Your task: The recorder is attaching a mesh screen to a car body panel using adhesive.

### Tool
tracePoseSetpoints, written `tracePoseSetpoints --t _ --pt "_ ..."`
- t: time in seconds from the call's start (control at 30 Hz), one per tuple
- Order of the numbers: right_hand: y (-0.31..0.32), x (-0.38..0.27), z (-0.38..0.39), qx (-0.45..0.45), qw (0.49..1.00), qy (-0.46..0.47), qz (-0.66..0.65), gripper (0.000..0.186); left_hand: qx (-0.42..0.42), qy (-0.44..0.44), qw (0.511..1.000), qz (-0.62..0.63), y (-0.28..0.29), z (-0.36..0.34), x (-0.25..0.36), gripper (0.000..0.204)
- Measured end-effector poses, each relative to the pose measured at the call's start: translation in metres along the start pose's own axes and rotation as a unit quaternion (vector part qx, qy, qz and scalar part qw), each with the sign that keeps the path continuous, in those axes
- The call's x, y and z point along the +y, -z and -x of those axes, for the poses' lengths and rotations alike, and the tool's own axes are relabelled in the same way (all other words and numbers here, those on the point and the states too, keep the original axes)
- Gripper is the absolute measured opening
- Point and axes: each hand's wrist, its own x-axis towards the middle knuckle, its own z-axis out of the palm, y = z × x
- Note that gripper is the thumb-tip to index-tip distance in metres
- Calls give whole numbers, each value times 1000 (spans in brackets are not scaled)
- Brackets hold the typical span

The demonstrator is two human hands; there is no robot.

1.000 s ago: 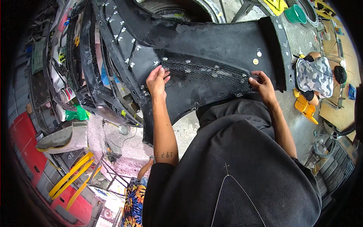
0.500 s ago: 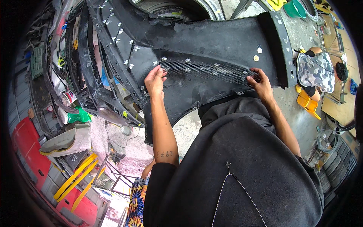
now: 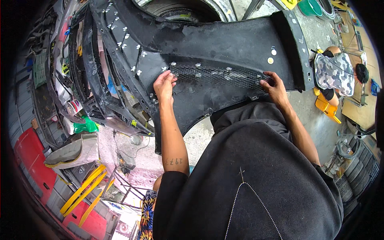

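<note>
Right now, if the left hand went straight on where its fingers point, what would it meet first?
Left hand: probably a small silver clip on the black body panel, by the left end of the mesh strip; depth is unclear.

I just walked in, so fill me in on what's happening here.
A person is holding a narrow strip of dark mesh along a large black panel. The left hand has its left end and the right hand its right end. Small pale fittings dot the panel's left part. Off to the right, someone in camouflage-patterned clothing is near a yellow-orange object.
</note>
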Motion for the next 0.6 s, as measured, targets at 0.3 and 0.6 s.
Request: tracePoseSetpoints --t 0.3,0.6 --pt "-2 -9 4 0 1000 -3 9 41 2 -2 1000 11 -1 0 -3 29" --pt "-4 -11 2 4 1000 0 8 40 8 -31 999 16 -3 1 4 28"
